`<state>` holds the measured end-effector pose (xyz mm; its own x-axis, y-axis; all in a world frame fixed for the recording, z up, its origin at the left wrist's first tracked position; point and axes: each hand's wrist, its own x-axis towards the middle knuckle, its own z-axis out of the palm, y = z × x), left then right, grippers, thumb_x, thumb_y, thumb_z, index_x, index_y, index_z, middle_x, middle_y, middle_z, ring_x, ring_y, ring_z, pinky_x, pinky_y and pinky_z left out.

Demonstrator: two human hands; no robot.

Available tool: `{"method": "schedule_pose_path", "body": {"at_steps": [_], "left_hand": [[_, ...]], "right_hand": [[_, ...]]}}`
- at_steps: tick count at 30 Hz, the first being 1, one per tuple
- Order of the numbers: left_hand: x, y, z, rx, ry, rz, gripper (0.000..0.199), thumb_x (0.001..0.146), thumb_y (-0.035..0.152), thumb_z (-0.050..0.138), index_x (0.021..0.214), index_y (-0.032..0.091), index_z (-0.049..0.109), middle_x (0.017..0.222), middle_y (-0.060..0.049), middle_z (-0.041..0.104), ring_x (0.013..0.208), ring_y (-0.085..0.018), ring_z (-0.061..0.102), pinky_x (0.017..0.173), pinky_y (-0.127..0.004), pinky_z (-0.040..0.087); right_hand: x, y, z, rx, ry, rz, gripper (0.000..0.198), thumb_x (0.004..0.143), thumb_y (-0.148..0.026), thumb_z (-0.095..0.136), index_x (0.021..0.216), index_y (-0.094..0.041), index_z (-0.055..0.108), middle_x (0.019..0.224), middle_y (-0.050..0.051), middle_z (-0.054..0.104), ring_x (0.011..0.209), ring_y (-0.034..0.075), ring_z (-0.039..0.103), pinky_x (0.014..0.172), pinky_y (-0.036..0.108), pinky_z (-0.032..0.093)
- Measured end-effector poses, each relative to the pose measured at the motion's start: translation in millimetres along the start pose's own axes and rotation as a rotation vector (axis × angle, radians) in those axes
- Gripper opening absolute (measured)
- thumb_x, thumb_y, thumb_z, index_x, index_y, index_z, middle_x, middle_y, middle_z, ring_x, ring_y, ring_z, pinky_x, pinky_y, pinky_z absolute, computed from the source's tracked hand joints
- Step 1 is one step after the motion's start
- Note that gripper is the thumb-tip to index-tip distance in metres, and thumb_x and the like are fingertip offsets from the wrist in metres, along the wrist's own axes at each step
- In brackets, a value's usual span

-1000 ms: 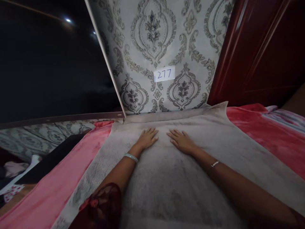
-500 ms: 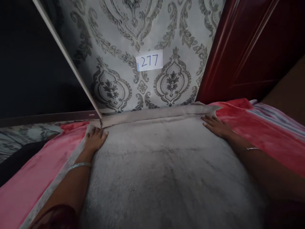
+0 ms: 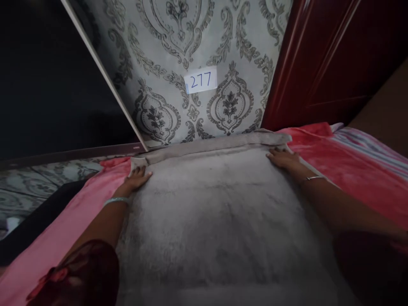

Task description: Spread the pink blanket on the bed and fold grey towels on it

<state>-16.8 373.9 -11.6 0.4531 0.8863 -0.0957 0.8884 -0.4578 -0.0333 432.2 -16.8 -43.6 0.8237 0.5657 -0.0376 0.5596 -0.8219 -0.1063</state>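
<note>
A grey plush cloth (image 3: 204, 204) lies spread in front of me, its far edge forming a raised fold (image 3: 219, 143) along the wall. My left hand (image 3: 137, 178) rests on the cloth's far left corner, fingers apart and pointing at the fold. At the far right corner my right hand (image 3: 283, 158) lies flat with its fingers spread, just below the fold. Neither hand grips anything. Beneath the grey cloth a pink-red blanket shows on both sides, paler on the left (image 3: 86, 208) and redder on the right (image 3: 344, 165).
Patterned wallpaper (image 3: 188, 34) with a paper marked 277 (image 3: 201, 80) rises behind the cloth. A large dark panel (image 3: 54, 85) stands at the left, a dark red wooden panel (image 3: 318, 63) at the right. Striped cloth (image 3: 376, 148) lies beyond the red blanket.
The view has shifted a little, so the wall and cloth sit differently. Both hands stay flat near the far corners, and the grey cloth looks smoother in its middle.
</note>
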Motion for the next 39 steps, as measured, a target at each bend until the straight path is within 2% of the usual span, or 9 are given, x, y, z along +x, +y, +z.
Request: {"method": "schedule_pose_path", "body": {"at_steps": [3,8,10,13,16,20,27,35,39], "left_hand": [[-34,3,-4,0.026,-0.004,0.089,0.068,0.101,0.049,0.023,0.157,0.013,0.038,0.162,-0.022,0.032,0.151,-0.037,0.029,0.114,-0.066,0.032],[-118,53,28,0.005,0.072,0.550,0.061,0.102,0.048,0.033,0.157,0.022,0.039,0.166,-0.013,0.028,0.155,-0.031,0.022,0.121,-0.059,0.024],[-145,75,42,-0.017,0.077,0.696,0.060,0.103,0.047,0.035,0.158,0.024,0.036,0.167,-0.011,0.026,0.155,-0.029,0.020,0.123,-0.057,0.020],[-164,88,49,-0.029,0.114,0.697,0.059,0.104,0.046,0.034,0.159,0.024,0.035,0.167,-0.010,0.027,0.155,-0.028,0.020,0.125,-0.055,0.018],[-161,71,45,-0.010,0.117,0.533,0.060,0.103,0.044,0.034,0.159,0.021,0.036,0.166,-0.011,0.029,0.155,-0.028,0.021,0.124,-0.054,0.019],[-148,14,38,0.006,0.129,0.334,0.062,0.102,0.043,0.032,0.159,0.020,0.035,0.166,-0.013,0.028,0.154,-0.030,0.024,0.121,-0.059,0.024],[-160,-65,42,0.014,0.112,0.158,0.067,0.100,0.042,0.022,0.159,0.010,0.031,0.167,-0.014,0.023,0.155,-0.032,0.021,0.121,-0.059,0.024],[-183,-94,49,-0.010,0.133,0.116,0.067,0.098,0.043,0.026,0.157,0.012,0.037,0.163,-0.014,0.035,0.152,-0.030,0.030,0.119,-0.052,0.032],[-208,-107,49,-0.022,0.116,0.097,0.070,0.096,0.046,0.028,0.155,0.010,0.039,0.161,-0.016,0.038,0.150,-0.030,0.033,0.118,-0.048,0.034]], "right_hand": [[-38,-46,-3,0.029,0.008,-0.113,0.065,0.104,-0.041,0.016,0.144,-0.006,0.053,0.149,0.027,0.046,0.136,0.042,0.044,0.107,0.070,0.032],[-133,-143,31,0.051,0.000,-0.502,0.058,0.102,-0.050,0.033,0.155,-0.028,0.042,0.164,0.007,0.029,0.150,0.031,0.027,0.120,0.055,0.025],[-167,-174,43,0.095,0.028,-0.716,0.061,0.103,-0.052,0.030,0.158,-0.027,0.038,0.165,0.008,0.026,0.151,0.032,0.023,0.121,0.058,0.022],[-187,-188,48,0.109,0.036,-0.815,0.062,0.104,-0.054,0.027,0.158,-0.026,0.038,0.165,0.007,0.025,0.152,0.030,0.022,0.122,0.056,0.020],[-176,-156,39,0.037,0.008,-0.631,0.060,0.104,-0.054,0.028,0.159,-0.030,0.037,0.166,0.002,0.023,0.153,0.027,0.020,0.123,0.053,0.021],[-158,-62,22,-0.019,0.028,-0.319,0.060,0.104,-0.049,0.026,0.159,-0.026,0.035,0.166,0.005,0.023,0.152,0.030,0.021,0.121,0.057,0.021],[-191,86,22,-0.005,0.078,0.047,0.063,0.104,-0.048,0.019,0.160,-0.024,0.033,0.165,0.012,0.024,0.150,0.033,0.026,0.116,0.062,0.028],[-238,140,22,0.040,-0.033,0.093,0.067,0.103,-0.044,0.017,0.161,-0.015,0.030,0.164,0.013,0.026,0.152,0.033,0.021,0.121,0.059,0.022],[-264,142,19,0.104,0.032,0.093,0.070,0.098,-0.042,0.025,0.153,-0.003,0.042,0.153,0.021,0.044,0.142,0.032,0.041,0.119,0.044,0.031]]}}
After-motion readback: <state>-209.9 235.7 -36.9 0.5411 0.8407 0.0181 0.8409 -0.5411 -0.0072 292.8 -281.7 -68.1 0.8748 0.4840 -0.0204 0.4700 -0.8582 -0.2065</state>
